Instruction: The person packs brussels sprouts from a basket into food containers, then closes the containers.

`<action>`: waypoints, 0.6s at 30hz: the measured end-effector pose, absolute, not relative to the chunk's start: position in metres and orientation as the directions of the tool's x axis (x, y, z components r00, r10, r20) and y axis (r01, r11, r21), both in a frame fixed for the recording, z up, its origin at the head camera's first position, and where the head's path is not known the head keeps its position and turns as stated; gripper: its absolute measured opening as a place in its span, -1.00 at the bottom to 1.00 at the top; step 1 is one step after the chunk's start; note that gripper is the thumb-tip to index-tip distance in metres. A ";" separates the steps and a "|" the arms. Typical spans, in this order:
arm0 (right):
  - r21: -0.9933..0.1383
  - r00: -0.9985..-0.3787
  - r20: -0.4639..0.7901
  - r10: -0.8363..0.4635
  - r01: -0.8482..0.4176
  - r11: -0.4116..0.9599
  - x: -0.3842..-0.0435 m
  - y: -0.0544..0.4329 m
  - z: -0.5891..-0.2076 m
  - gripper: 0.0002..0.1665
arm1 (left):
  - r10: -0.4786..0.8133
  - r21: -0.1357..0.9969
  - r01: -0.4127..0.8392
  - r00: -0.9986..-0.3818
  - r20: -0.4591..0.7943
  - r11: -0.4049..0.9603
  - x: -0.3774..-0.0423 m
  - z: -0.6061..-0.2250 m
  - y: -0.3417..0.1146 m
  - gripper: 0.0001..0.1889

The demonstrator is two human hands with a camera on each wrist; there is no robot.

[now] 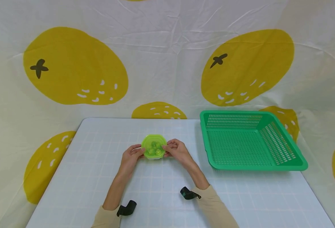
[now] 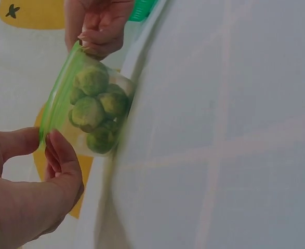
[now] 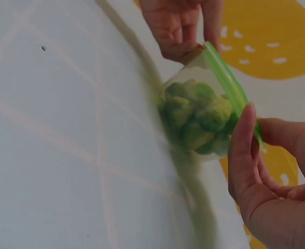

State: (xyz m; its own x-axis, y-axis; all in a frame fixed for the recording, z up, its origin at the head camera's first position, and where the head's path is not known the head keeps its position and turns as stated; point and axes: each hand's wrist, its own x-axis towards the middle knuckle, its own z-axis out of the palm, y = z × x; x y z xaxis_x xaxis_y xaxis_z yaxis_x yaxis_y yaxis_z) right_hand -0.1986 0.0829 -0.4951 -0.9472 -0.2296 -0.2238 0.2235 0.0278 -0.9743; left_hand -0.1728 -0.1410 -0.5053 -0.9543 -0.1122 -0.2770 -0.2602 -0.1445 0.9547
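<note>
A small clear plastic container with a translucent green lid (image 1: 154, 146) is between my two hands, near the middle of the table. Through its side wall several Brussels sprouts (image 2: 92, 106) show in the left wrist view, and the same sprouts (image 3: 199, 111) appear in the right wrist view. My left hand (image 1: 129, 159) pinches the lid's left edge between thumb and fingers. At the opposite edge my right hand (image 1: 179, 152) pinches the rim the same way. The lid sits over the container's top. Whether the base touches the table I cannot tell.
A green plastic basket (image 1: 208, 148) with slotted walls stands to the right, overhanging the table's edge. The table (image 1: 99, 133) has a pale blue checked cover. Behind it hangs a white cloth (image 1: 156, 69) printed with large yellow fruit. A dark wrist camera sits on each forearm.
</note>
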 end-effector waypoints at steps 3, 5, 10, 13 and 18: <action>-0.974 -0.945 -0.227 -0.235 0.217 0.068 -0.200 0.084 -0.494 -0.57 | -0.109 0.952 -0.273 -0.951 -0.289 -0.140 -0.175 -0.504 -0.142 -0.58; -0.972 -0.944 -0.232 -0.235 0.215 0.099 -0.201 0.084 -0.493 -0.55 | -0.110 0.950 -0.279 -0.949 -0.295 -0.139 -0.177 -0.503 -0.142 -0.59; -0.973 -0.953 -0.215 -0.212 0.189 0.133 -0.206 0.083 -0.492 -0.58 | -0.120 0.956 -0.273 -0.951 -0.285 -0.105 -0.183 -0.502 -0.143 -0.61; -0.978 -0.962 -0.189 -0.197 0.167 0.124 -0.209 0.082 -0.493 -0.63 | -0.127 0.958 -0.278 -0.950 -0.285 -0.064 -0.186 -0.503 -0.144 -0.62; -0.982 -0.965 -0.177 -0.193 0.158 0.107 -0.212 0.081 -0.495 -0.69 | -0.097 0.954 -0.295 -0.949 -0.299 -0.053 -0.189 -0.504 -0.147 -0.58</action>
State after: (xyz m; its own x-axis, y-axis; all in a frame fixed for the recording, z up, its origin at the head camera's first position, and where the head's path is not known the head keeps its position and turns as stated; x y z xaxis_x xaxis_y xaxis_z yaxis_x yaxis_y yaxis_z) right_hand -0.2119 0.0808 -0.4952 -0.9651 -0.1932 -0.1766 0.1581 0.1075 -0.9816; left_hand -0.1885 -0.1474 -0.5041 -0.9493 -0.0973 -0.2989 -0.2949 -0.0529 0.9541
